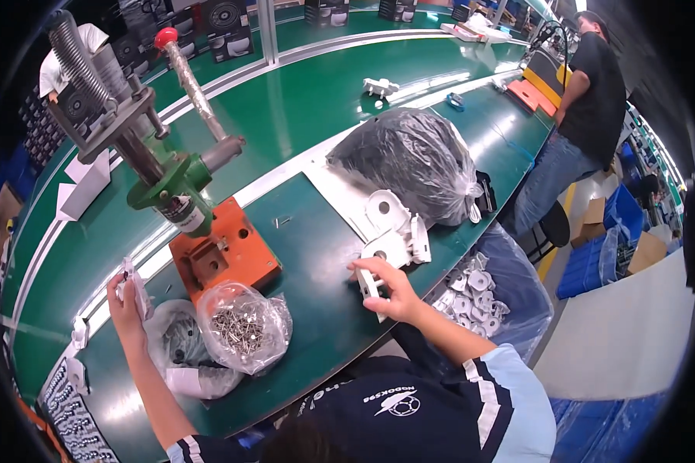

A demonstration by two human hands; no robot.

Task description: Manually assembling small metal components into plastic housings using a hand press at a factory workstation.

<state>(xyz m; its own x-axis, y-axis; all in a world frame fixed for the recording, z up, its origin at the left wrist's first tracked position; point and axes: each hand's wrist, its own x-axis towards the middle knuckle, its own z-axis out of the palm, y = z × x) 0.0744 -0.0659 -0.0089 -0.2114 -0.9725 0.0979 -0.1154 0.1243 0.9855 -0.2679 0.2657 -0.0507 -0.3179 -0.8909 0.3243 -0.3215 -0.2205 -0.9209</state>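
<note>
My left hand (125, 299), at the far left beside the bench's edge, is closed round a white plastic part (140, 293), partly hidden by the fingers. My right hand (394, 291) pinches another white plastic part (368, 292) between thumb and fingers over the bench's near edge. Just beyond it lie several white plastic housings (386, 212) with round openings. Between my hands stands an orange metal fixture (262, 262) under a green lever press (174, 185). In front of it sit a clear bag of metal pins (243, 328) and a bag of small black parts (179, 339).
A large grey plastic bag (409, 158) rests on the bench beyond the housings. A lined bin of white parts (475, 297) stands below the near edge. The press lever (189, 81) rises at the left. Another person (579, 116) stands at the far right.
</note>
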